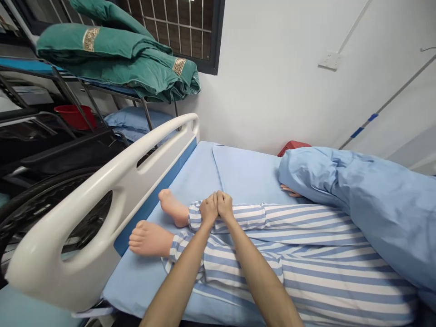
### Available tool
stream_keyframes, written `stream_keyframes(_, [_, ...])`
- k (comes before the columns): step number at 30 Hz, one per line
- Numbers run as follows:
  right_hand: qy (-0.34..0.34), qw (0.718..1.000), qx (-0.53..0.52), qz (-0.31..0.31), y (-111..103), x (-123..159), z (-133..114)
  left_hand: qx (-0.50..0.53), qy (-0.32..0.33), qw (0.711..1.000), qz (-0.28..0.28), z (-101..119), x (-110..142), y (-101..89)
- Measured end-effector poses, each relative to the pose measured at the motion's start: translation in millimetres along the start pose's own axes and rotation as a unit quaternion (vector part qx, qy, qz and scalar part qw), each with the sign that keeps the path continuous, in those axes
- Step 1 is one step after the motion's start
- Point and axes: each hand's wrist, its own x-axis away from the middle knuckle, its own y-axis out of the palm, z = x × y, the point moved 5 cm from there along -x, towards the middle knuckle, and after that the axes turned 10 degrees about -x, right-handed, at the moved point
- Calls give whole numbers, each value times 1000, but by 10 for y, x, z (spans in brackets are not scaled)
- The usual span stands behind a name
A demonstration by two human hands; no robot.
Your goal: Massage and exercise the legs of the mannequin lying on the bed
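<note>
My left hand (209,209) and my right hand (225,205) are side by side, fingers curled closed on the far striped trouser leg (247,217), around the shin. What their fingers grip underneath is partly hidden. The blue-and-white trousers are on a figure that looks like a care manikin, lying on its back. Its far foot (174,209) and near foot (150,239) are bare, toes toward the footboard. The near trouser leg (235,268) lies below my forearms. A blue quilt (344,181) covers the upper body, and a few fingers (290,190) stick out from its edge.
The bed has a light blue sheet (245,168) and a white footboard (126,154) at the left. Beyond it stand a wheelchair (51,195), a red bucket (75,117) and a rack with folded green quilts (126,59). A white wall (265,81) runs behind.
</note>
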Motion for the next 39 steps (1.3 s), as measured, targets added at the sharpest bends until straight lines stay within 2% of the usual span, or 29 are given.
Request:
stream_keyframes(3, [1, 1000, 27, -2, -8, 6, -15, -31, -22, 999, -12, -38, 61, 103])
stream_keyframes(5, [-4, 996, 90, -22, -23, -10, -84, -45, -16, 999, -16, -52, 77, 118])
stream_keyframes(9, [-38, 959, 261, -109, -81, -77, -302, -46, -4, 999, -9, -55, 66, 112])
stream_keyframes(11, [-67, 941, 296, -151, -100, -88, -366, -33, -6, 999, 2, -61, 62, 120])
stream_keyframes(13, [-71, 941, 292, -153, -128, -74, -340, -15, -15, 1000, 10, -81, 66, 130])
stream_keyframes(17, [-24, 969, 234, -74, -201, 1, -131, 18, -20, 1000, 5, -89, 69, 112])
stream_keyframes(20, [-30, 987, 148, -51, -225, 13, -50, 71, -14, 997, 10, 11, 55, 61])
stream_keyframes(23, [-20, 998, 47, -28, -288, -39, -16, 151, -17, 987, 52, 175, 50, 29])
stream_keyframes(25, [-2, 1000, 1, -13, -328, -71, 12, 182, -30, 981, 62, 256, 62, 72])
stream_keyframes(27, [8, 1000, -21, 2, -350, -84, 33, 174, -39, 983, 46, 291, 79, 161])
stream_keyframes(30, [16, 999, -29, 6, -352, -97, 30, 128, -25, 991, 26, 279, 101, 269])
stream_keyframes(34, [34, 999, 15, -38, -396, -175, -67, 91, -3, 996, 16, 272, 109, 304])
stream_keyframes(36, [10, 997, 61, -53, -479, -217, -148, 69, 3, 998, 12, 297, 114, 305])
stream_keyframes(39, [-26, 991, 120, -43, -623, -211, -178, 49, 2, 999, 15, 318, 129, 316])
